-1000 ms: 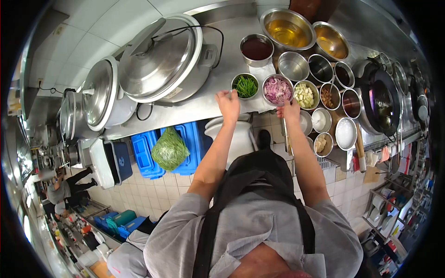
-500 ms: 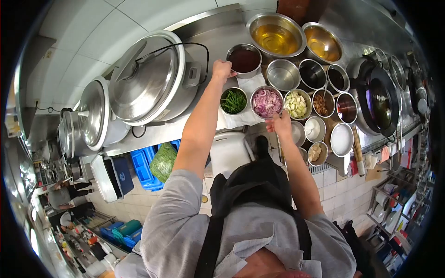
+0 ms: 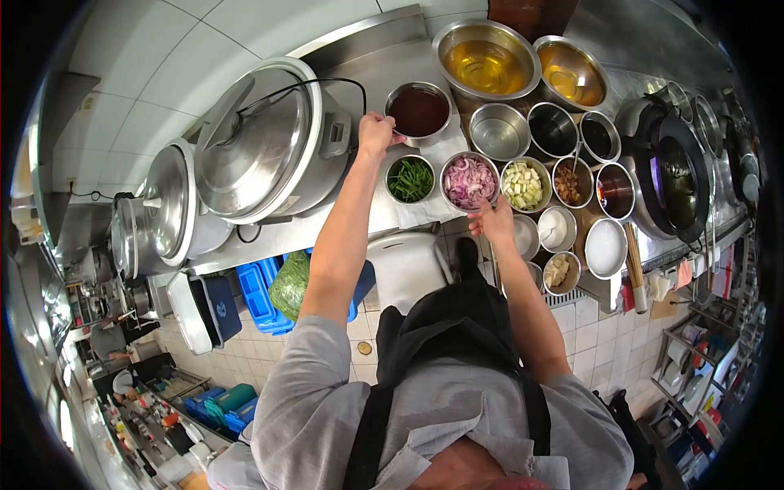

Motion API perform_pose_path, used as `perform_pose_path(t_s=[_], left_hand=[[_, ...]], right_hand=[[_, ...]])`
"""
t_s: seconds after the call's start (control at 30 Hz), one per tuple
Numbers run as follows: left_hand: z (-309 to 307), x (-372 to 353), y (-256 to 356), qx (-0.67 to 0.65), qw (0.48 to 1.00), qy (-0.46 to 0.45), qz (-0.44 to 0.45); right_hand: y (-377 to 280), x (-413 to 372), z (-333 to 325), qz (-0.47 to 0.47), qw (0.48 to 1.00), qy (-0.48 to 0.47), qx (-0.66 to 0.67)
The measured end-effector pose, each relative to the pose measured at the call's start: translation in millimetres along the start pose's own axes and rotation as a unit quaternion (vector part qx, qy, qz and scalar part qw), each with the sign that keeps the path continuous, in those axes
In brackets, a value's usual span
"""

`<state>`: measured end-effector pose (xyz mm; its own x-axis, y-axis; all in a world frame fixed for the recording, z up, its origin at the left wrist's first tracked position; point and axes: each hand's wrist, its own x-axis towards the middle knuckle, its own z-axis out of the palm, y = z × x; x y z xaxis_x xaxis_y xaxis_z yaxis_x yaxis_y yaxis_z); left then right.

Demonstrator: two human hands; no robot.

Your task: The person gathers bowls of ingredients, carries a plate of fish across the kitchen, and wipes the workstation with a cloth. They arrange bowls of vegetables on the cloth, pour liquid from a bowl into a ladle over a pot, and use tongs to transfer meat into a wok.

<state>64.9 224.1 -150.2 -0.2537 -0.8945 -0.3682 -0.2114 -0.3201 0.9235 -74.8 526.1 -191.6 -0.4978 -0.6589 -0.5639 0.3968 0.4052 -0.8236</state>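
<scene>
At the back of the counter, my left hand (image 3: 378, 133) is closed on the rim of a metal bowl of dark red-brown sauce (image 3: 418, 112). My right hand (image 3: 492, 219) is at the near edge of a metal bowl of sliced red onions (image 3: 469, 181), its thumb and fingers at the rim. Left of the onions stands a bowl of cut green leaves (image 3: 410, 179). Pale green chopped vegetable pieces fill a bowl (image 3: 526, 184) on the right. A white cloth or paper (image 3: 443, 150) lies under the front bowls.
Large lidded metal pots (image 3: 257, 147) line the left. Two wide bowls of yellow liquid (image 3: 487, 67) stand at the back. Several small ingredient bowls, one with white granules (image 3: 605, 248), sit at right near a dark wok (image 3: 678, 175). A white bin lid (image 3: 406, 269) is below the counter edge.
The sauce bowl has shifted left, away from the clear-liquid bowl, with my left hand on it. My right hand stays at the onion bowl. The view has moved slightly.
</scene>
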Motion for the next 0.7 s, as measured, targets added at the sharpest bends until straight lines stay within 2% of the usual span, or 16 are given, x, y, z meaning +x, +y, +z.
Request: perform_pose_path(t_s=[0.23, 0.4, 0.5, 0.6, 0.7], left_hand=[[14, -17, -1, -0.026, 0.999, -0.026, 0.005], [26, -15, -23, -0.042, 0.998, -0.043, -0.022], [29, -13, -37, -0.002, 0.999, -0.043, -0.020], [24, -10, -35, 0.044, 0.995, -0.081, -0.043], [17, -30, -26, 0.225, 0.972, -0.051, 0.044]], right_hand=[[8, 5, -2, -0.007, 1.000, -0.006, -0.003], [-1, 0, 0, 0.008, 1.000, -0.002, -0.014], [0, 1, -2, 0.011, 1.000, -0.005, -0.025], [6, 4, -3, -0.006, 1.000, -0.010, -0.017], [-2, -6, -5, 0.004, 0.997, -0.055, 0.049]])
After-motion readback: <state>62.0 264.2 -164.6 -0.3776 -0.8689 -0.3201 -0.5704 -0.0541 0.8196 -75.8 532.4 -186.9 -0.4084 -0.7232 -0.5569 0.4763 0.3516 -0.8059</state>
